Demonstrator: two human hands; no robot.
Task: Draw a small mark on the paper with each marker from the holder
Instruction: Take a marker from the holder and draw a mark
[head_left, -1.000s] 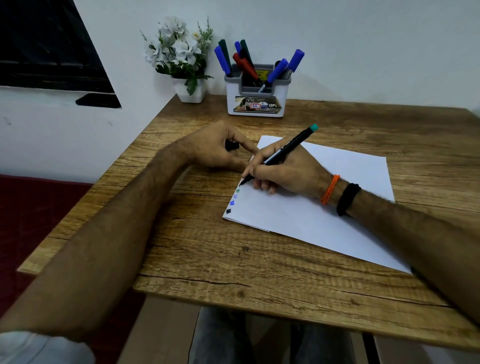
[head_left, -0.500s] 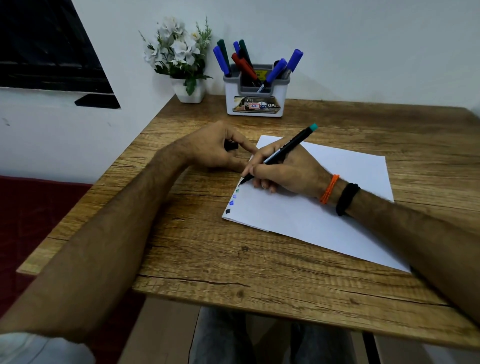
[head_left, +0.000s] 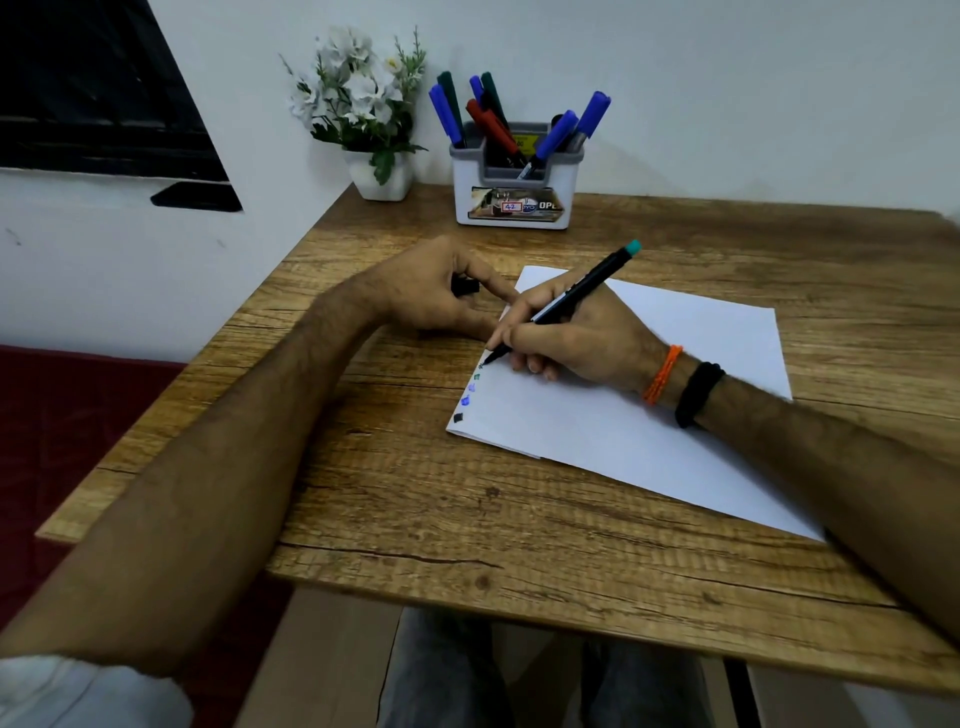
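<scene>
marking the paper (head_left: 649, 395) near its left edge, right hand (head_left: 571, 338) grips the marker (head_left: 576, 296) tip-down; left hand (head_left: 431, 296) pinches what is probably its cap, ready for recapping; the holder (head_left: 514, 182) stands well apart on the table (head_left: 415, 493).

A wooden table (head_left: 519, 519) with a strong grain stood pushed against a plain pale wall (head_left: 727, 78). To the left, a dark window (head_left: 93, 104) sat above a white ledge (head_left: 104, 249). A dark red surface (head_left: 78, 415) lay low beside the table. The light was soft and even.
</scene>
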